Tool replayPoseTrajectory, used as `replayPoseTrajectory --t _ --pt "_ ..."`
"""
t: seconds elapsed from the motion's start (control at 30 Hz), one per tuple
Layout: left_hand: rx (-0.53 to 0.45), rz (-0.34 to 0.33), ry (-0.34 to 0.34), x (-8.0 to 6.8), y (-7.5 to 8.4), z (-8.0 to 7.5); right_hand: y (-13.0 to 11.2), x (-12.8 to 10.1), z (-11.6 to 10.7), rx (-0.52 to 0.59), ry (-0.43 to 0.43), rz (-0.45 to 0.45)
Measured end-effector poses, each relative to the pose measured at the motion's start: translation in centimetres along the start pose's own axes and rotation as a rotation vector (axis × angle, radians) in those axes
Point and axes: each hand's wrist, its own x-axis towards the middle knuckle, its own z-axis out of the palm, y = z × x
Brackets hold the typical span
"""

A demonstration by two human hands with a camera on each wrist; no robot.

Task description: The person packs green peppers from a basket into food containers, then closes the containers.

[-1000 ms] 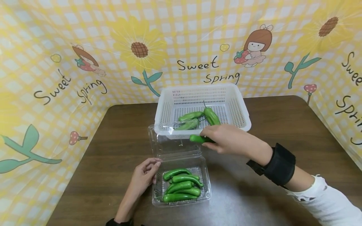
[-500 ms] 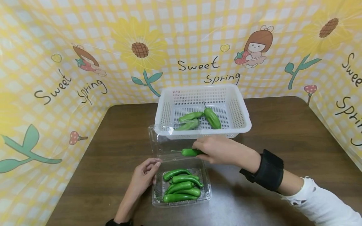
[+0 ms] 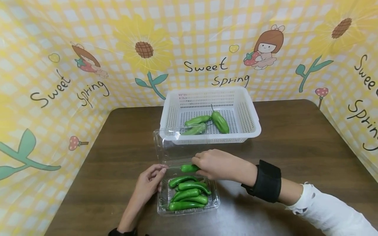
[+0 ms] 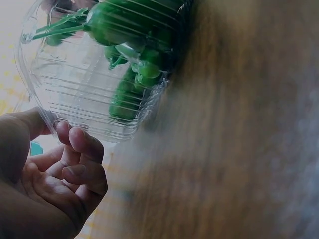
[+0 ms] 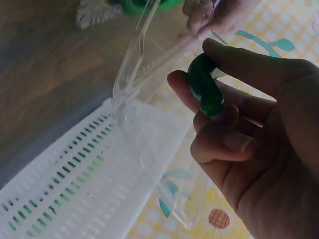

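Head view has the pepper (image 3: 189,168) pinched in the right hand (image 3: 217,165), thumb over and fingers curled under, just above the back edge of the clear box (image 3: 189,209). It looks light, smooth and a bit slick, firm enough not to bruise under a gentle pinch; my guess is mid-body is the safest hold, not the thin stem. In the right wrist view its end pokes out between thumb and fingers (image 5: 212,124). The left hand (image 3: 149,185) has thumb and curled fingertips on the box's left rim near the hinge, steadying it; the thin plastic looks flimsy and likely to skid if let go. I count five peppers in the box, though overlap may hide one, and three in the white basket (image 3: 254,126) behind. One box, lid open against the basket, one basket, both on the bench (image 3: 295,147)
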Motion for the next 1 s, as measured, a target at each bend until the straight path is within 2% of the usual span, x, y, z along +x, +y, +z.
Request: replayPoseTrajectory --t 0.3,0.57,1.0 --pt "0.015 -0.015 0.006 0.1 -0.3 -0.1 -1.1 0.9 1.3 -0.129 -0.056 0.018" --pt "0.027 -0.001 0.003 0.1 -0.4 -0.2 -1.9 1.7 2.6 -0.226 0.008 0.007" --pt "0.02 -0.018 0.006 0.0 -0.4 -0.1 -3.0 2.7 3.9 -0.285 -0.005 0.028"
